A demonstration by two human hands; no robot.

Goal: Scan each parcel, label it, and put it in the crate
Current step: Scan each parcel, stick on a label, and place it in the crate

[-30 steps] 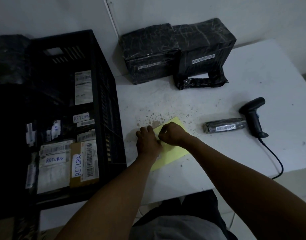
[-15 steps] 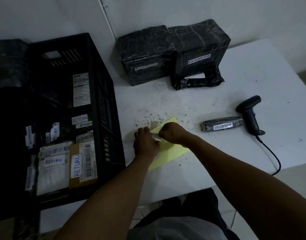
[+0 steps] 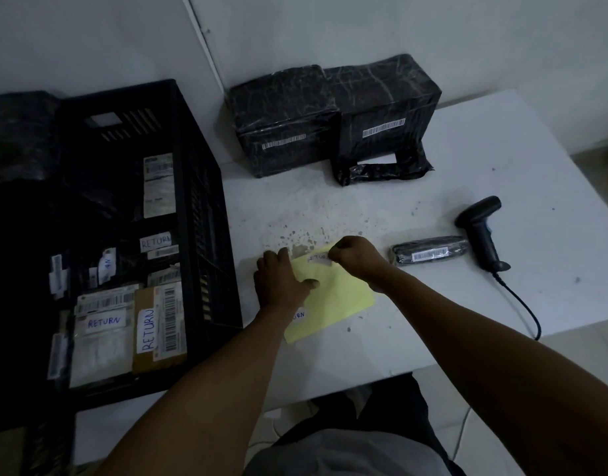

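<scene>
A yellow label sheet lies on the white table in front of me. My left hand presses flat on its left side. My right hand pinches a white RETURN label at the sheet's top edge, partly lifted. Another RETURN label sits lower on the sheet, half hidden by my left wrist. A small black wrapped parcel with a barcode lies to the right, next to the black handheld scanner. The black crate on the left holds several labelled parcels.
Two large black wrapped parcels, one on the left and one on the right, stand against the wall at the back of the table. The scanner's cable runs off the table's front right edge. A dark bag lies behind the crate.
My right hand has peeled the RETURN label up from the sheet, so its writing now shows. My left hand has slid a little down the sheet.
</scene>
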